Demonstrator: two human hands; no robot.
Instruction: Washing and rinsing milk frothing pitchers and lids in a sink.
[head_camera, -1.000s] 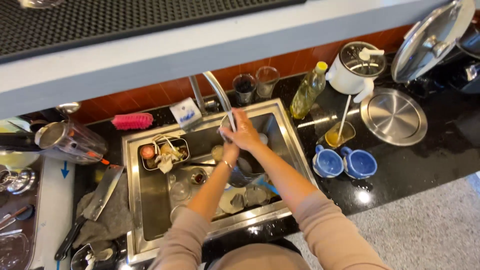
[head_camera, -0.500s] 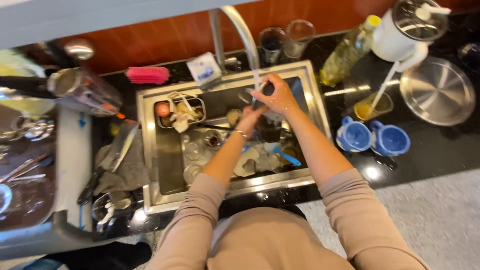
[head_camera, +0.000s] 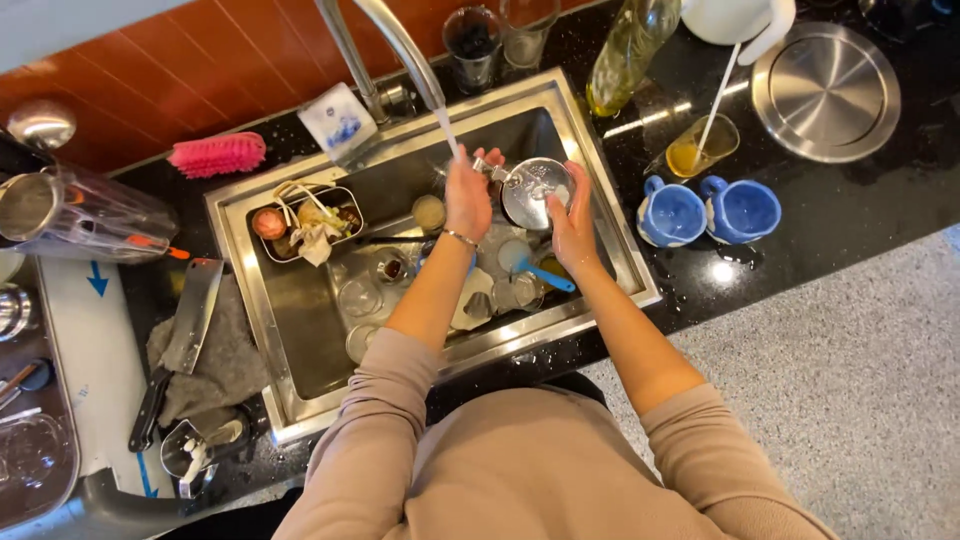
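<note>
Head view. Since half a second ago I have lifted a small round steel pot (head_camera: 535, 192) out of the clutter in the steel sink (head_camera: 300, 330) into the tap's water stream (head_camera: 447, 128). My right hand (head_camera: 574, 222) grips its near rim; my left hand (head_camera: 468, 195) closes on its far-left handle. Rinsing appears under way.

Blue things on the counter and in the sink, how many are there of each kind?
Blue mugs, on the counter right of the sink: 2
Blue-handled utensil, in the sink under the right hand: 1
Total: 3
Both hands, the left hand too, hold a small metal pan under the tap water.
</note>
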